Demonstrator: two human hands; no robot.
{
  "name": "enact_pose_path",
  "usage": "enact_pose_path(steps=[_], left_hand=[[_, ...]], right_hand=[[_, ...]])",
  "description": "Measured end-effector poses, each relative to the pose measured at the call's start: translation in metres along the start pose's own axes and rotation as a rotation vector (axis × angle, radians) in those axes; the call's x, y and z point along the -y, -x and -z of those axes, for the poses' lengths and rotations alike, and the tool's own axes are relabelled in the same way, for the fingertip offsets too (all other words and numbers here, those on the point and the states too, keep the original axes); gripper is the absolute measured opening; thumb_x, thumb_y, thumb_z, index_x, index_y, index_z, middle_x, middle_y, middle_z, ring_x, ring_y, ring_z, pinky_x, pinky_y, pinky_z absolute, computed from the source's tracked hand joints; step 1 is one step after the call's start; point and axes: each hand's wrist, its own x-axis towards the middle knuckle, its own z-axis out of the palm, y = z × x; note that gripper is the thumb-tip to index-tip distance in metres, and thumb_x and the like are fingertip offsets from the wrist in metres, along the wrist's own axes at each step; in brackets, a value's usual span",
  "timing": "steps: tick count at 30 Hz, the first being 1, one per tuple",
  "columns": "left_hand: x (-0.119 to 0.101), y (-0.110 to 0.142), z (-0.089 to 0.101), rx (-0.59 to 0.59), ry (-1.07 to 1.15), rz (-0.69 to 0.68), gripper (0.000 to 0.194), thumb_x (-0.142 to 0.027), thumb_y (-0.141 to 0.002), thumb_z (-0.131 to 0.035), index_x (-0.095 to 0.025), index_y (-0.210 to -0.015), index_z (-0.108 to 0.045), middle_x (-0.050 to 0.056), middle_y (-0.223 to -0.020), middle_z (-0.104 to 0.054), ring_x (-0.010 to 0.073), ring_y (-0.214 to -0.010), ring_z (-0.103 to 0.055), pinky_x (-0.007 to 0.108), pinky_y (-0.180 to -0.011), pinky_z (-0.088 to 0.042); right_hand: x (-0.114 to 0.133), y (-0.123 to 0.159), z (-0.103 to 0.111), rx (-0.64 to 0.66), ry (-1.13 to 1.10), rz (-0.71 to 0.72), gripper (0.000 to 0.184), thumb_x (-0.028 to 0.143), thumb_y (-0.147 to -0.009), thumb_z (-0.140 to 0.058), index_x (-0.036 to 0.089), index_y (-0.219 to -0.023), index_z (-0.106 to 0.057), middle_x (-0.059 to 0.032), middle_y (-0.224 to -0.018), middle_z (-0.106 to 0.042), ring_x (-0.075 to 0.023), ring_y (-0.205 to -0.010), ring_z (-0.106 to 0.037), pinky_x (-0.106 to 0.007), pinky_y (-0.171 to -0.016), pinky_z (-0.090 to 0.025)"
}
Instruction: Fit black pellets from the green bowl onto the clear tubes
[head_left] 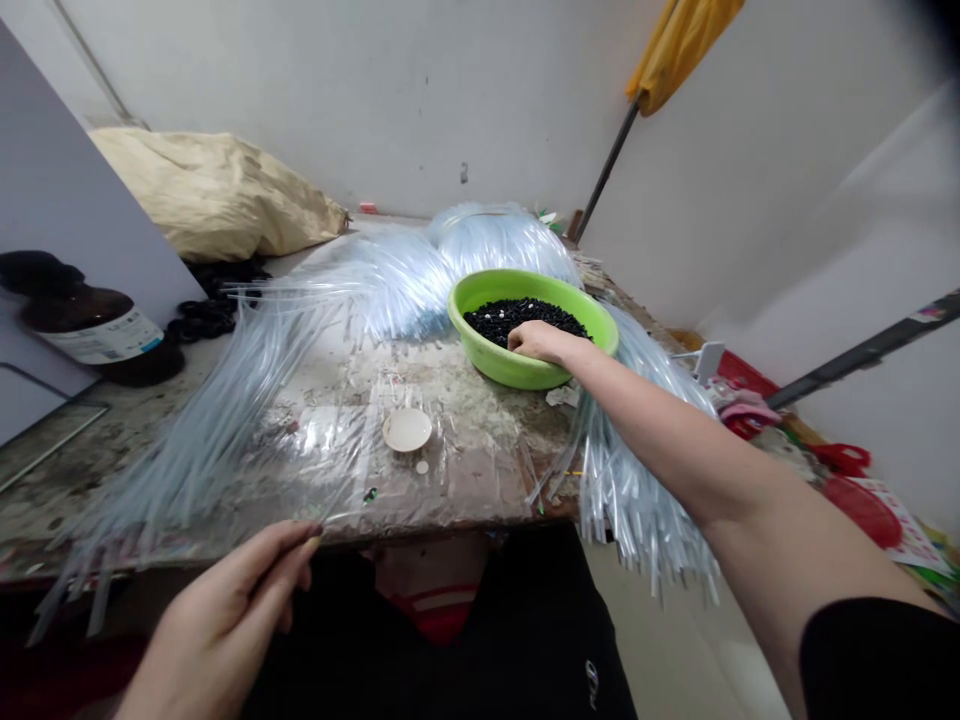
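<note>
My left hand (232,610) is in front of the table's near edge, thumb and forefinger pinched together. Something thin may be between the fingertips, but I cannot make it out. Inside a lime-green plastic basin (517,372), my right hand (541,341) has its fingers curled down against a heap of small black pieces (499,318). Its fingertips are partly hidden, so what they grip does not show. Clear plastic tubes lie in a loose bunch (217,420) at the left. Another bunch of clear tubes (637,480) hangs over the edge at the right, under my forearm.
A small white dish (407,430) stands on the plastic-covered table (472,480). Behind the basin are big bundles of clear tubes (405,270). A brown bottle (97,325), black rings (202,318) and a cream sack (217,190) are at the left.
</note>
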Motion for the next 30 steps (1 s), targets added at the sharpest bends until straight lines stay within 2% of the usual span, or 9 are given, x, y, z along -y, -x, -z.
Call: enact_pose_path(steps=[4, 8, 13, 17, 19, 21, 24, 26, 30], left_hand=[[-0.010, -0.002, -0.035, 0.155, 0.216, 0.082, 0.041, -0.057, -0.071, -0.069, -0.020, -0.089, -0.071, -0.001, -0.058, -0.063, 0.0139, -0.045, -0.053, 0.025, -0.047, -0.043], [-0.004, -0.002, -0.048, 0.225, 0.398, 0.200, 0.039, -0.055, -0.071, -0.072, -0.018, -0.085, -0.066, -0.002, -0.060, -0.061, 0.0103, -0.045, -0.050, 0.019, -0.041, -0.032], [-0.007, 0.003, -0.062, 0.250, 0.586, 0.296, 0.034, -0.048, -0.074, -0.074, -0.018, -0.084, -0.060, -0.003, -0.064, -0.061, 0.0070, -0.049, -0.049, 0.014, -0.044, -0.030], [-0.010, 0.004, -0.073, 0.227, 0.673, 0.290, 0.034, -0.046, -0.079, -0.070, -0.019, -0.096, -0.062, -0.006, -0.056, -0.052, 0.0061, -0.046, -0.041, 0.014, -0.041, -0.024], [-0.011, 0.002, -0.075, 0.216, 0.691, 0.279, 0.034, -0.046, -0.081, -0.068, -0.018, -0.101, -0.063, -0.006, -0.054, -0.050, 0.0065, -0.046, -0.040, 0.014, -0.041, -0.025], [-0.013, 0.000, -0.077, 0.213, 0.710, 0.276, 0.032, -0.043, -0.079, -0.070, -0.017, -0.096, -0.063, -0.005, -0.056, -0.053, 0.0068, -0.048, -0.043, 0.014, -0.042, -0.028], [-0.019, -0.003, -0.080, 0.225, 0.758, 0.282, 0.028, -0.039, -0.075, -0.075, -0.016, -0.084, -0.062, -0.002, -0.063, -0.060, 0.0074, -0.052, -0.049, 0.015, -0.045, -0.033], [-0.025, -0.004, -0.083, 0.250, 0.790, 0.288, 0.027, -0.037, -0.073, -0.076, -0.016, -0.080, -0.061, -0.001, -0.064, -0.061, 0.0073, -0.052, -0.049, 0.015, -0.045, -0.033], [-0.033, -0.001, -0.090, 0.297, 0.833, 0.297, 0.025, -0.034, -0.073, -0.076, -0.015, -0.083, -0.064, -0.002, -0.062, -0.059, 0.0061, -0.051, -0.047, 0.015, -0.044, -0.030]], right_hand=[[-0.003, -0.001, -0.002, -0.070, -0.008, 0.007, 0.023, 0.018, -0.078, -0.064, 0.018, -0.097, -0.078, -0.0064, -0.097, -0.076, -0.0206, -0.089, -0.068, -0.022, -0.075, -0.047], [-0.005, 0.002, -0.002, -0.185, -0.054, 0.005, 0.024, 0.015, -0.081, -0.062, 0.018, -0.100, -0.077, -0.0063, -0.099, -0.076, -0.0187, -0.093, -0.068, -0.022, -0.084, -0.047], [-0.007, 0.015, 0.003, -0.303, -0.152, -0.017, 0.028, 0.009, -0.083, -0.055, 0.015, -0.102, -0.074, -0.0049, -0.090, -0.076, -0.0152, -0.079, -0.071, -0.022, -0.081, -0.049], [0.002, 0.044, 0.014, -0.446, -0.257, -0.011, 0.023, 0.011, -0.085, -0.052, 0.016, -0.099, -0.070, -0.0035, -0.085, -0.075, -0.0140, -0.071, -0.070, -0.025, -0.077, -0.051], [0.013, 0.067, 0.017, -0.581, -0.395, 0.042, 0.017, 0.012, -0.084, -0.055, 0.018, -0.092, -0.068, -0.0016, -0.081, -0.073, -0.0148, -0.068, -0.070, -0.027, -0.074, -0.051], [0.029, 0.094, 0.013, -0.640, -0.586, 0.147, 0.010, 0.015, -0.083, -0.058, 0.020, -0.089, -0.066, -0.0005, -0.080, -0.071, -0.0153, -0.067, -0.069, -0.028, -0.070, -0.051], [0.060, 0.134, -0.006, -0.530, -0.835, 0.279, 0.003, 0.020, -0.083, -0.063, 0.021, -0.085, -0.065, 0.0002, -0.077, -0.070, -0.0158, -0.069, -0.067, -0.028, -0.068, -0.051], [0.082, 0.155, -0.025, -0.438, -0.942, 0.303, 0.002, 0.021, -0.082, -0.066, 0.020, -0.083, -0.067, -0.0004, -0.080, -0.070, -0.0158, -0.073, -0.066, -0.029, -0.070, -0.051], [0.115, 0.174, -0.066, -0.326, -1.132, 0.309, 0.002, 0.020, -0.078, -0.070, 0.020, -0.078, -0.068, -0.0003, -0.080, -0.069, -0.0161, -0.081, -0.062, -0.030, -0.079, -0.047]])
